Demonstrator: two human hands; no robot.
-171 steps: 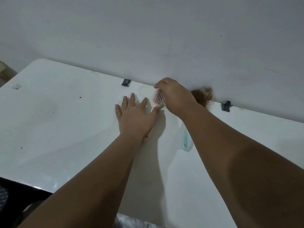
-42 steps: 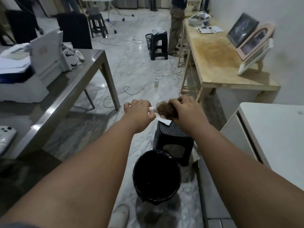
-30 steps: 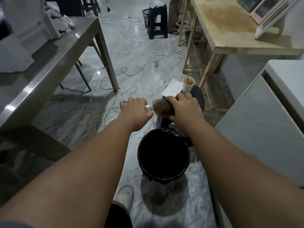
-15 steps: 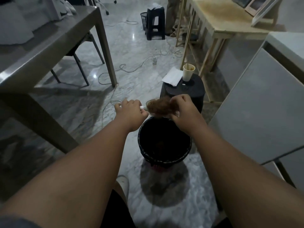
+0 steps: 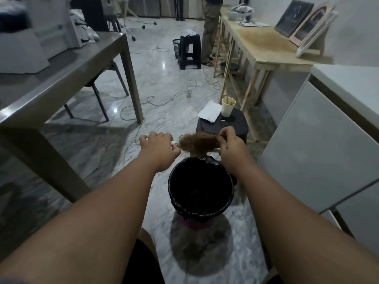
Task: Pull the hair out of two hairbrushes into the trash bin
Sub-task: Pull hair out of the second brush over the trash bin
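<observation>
My left hand (image 5: 159, 147) is closed around the pale handle of a hairbrush (image 5: 174, 142), whose head is buried under a thick brown clump of hair (image 5: 198, 143). My right hand (image 5: 230, 144) pinches the right end of that clump with its fingertips. Both hands hover just beyond the far rim of a black-lined trash bin (image 5: 200, 210) standing on the marble floor. The second hairbrush is not in view.
A black stool (image 5: 238, 124) behind the bin carries a paper cup (image 5: 228, 106) and a white sheet. A steel table (image 5: 61, 78) stands to the left, a white cabinet (image 5: 328, 144) on the right, a wooden bench (image 5: 264, 50) beyond. Cables trail across the floor. A person stands far back.
I turned from the white table to the bin, carrying the brush. Over the last second both hands moved above the bin's far rim and the hair clump is stretched wider.
</observation>
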